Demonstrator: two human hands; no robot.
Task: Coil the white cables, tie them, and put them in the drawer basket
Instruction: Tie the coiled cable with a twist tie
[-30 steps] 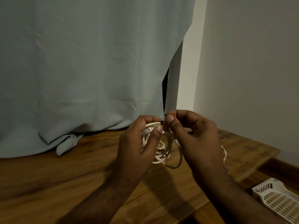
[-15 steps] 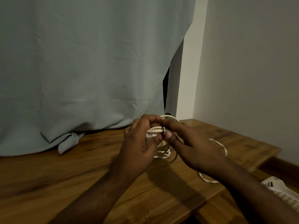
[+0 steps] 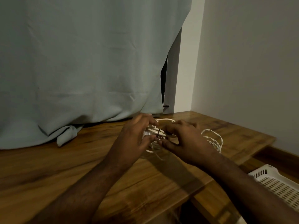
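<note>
A coil of white cable (image 3: 154,131) is held just above the wooden table (image 3: 64,167), between both hands. A thin dark tie (image 3: 158,134) is wrapped around the coil's strands. My left hand (image 3: 137,136) grips the coil from the left, thumb and fingers curled round it. My right hand (image 3: 184,139) pinches the coil and tie from the right. More loose white cable (image 3: 213,139) lies on the table behind my right hand. The white slotted drawer basket (image 3: 278,183) sits low at the right edge, partly behind my right forearm.
A grey-green curtain (image 3: 80,62) hangs at the back and bunches onto the table. A white wall (image 3: 242,62) closes the right side. The table's right edge steps down toward the basket.
Both hands have lowered the coil toward the table and my right hand has shifted to the right of the tie. The view has tilted, showing more of the basket than half a second ago.
</note>
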